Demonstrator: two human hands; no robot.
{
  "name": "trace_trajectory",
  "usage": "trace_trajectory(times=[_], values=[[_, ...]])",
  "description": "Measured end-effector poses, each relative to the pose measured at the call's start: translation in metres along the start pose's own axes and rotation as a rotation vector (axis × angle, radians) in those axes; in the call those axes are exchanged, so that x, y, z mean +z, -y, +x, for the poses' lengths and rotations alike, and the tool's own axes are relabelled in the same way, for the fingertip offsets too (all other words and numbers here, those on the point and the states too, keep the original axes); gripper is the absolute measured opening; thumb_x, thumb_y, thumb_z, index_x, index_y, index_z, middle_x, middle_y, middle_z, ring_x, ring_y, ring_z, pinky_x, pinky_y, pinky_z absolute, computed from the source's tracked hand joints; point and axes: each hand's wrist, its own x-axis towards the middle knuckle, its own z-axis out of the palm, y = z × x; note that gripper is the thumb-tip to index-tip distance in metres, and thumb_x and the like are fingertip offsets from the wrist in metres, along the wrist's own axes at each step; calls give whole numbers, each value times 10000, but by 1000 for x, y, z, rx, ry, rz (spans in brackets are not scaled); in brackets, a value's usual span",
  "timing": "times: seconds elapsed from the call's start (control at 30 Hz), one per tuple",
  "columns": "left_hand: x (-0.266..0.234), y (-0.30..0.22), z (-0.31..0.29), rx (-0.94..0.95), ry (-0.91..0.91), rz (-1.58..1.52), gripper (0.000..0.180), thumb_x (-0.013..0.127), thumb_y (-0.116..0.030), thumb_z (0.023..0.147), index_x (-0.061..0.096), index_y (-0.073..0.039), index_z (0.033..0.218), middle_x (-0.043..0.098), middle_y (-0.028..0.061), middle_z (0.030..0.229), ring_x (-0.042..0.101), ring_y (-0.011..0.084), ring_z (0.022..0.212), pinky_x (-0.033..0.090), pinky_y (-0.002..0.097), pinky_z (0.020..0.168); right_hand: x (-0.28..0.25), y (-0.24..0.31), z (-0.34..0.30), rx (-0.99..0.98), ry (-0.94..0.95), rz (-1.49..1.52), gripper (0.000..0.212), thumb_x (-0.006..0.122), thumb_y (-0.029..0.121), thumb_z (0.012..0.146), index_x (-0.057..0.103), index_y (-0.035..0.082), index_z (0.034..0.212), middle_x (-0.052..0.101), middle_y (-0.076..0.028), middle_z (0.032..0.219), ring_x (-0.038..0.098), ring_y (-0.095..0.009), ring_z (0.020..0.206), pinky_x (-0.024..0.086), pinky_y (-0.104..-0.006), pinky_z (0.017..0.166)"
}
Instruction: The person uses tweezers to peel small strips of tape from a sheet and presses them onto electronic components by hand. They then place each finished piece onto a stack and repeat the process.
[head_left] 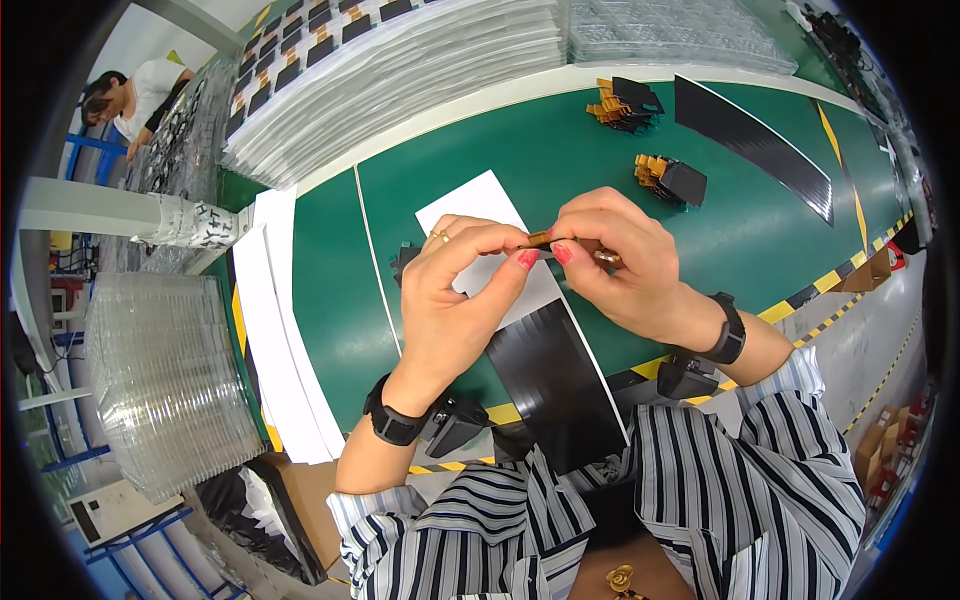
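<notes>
My left hand [450, 290] and my right hand [628, 262] meet over the green table, thumbs and forefingers pinching a small dark part with an orange flex cable [540, 239]. It is seen nearly edge-on, and the fingers cover much of it. Beneath the hands lies a white sheet [478, 203], with a glossy black strip [555, 375] stretching from it toward my body. Beside my left hand, a dark flat piece [404, 260] is partly hidden. Two piles of black display modules with orange flex cables, a farther one [628, 105] and a nearer one [675, 182], sit beyond my right hand.
Another black strip sheet [755, 148] lies at the far right. Stacked trays of modules [400, 95] and clear trays [670, 32] line the back. White sheets [285, 340] and a clear tray stack [170, 370] are at left. A person [135, 100] works at far left.
</notes>
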Motion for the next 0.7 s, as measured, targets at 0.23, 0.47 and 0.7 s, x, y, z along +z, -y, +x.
trace_trajectory(times=[0.23,0.47,0.7], values=[[-2,-3,-2,-31,-59,-4,136,664,2,670,649,-43,798,605,27,765,526,134,750,410,243,647,1,3,0,65,8,53,138,592,-43,725,565,-4,855,574,-91,815,451,-74,528,335,-192,424],[-4,-11,1,-263,-21,-260,128,698,-47,664,654,-43,784,571,31,812,507,112,756,398,220,634,0,0,1,9,-21,78,138,614,-17,730,575,-7,862,593,-105,808,495,-94,539,364,-196,436],[-5,-10,0,-50,-130,-5,125,675,18,667,619,-21,771,526,35,801,483,108,738,396,221,643,-3,5,3,-6,-12,36,152,629,-27,707,576,-7,848,600,-111,797,539,-135,554,394,-210,445]])
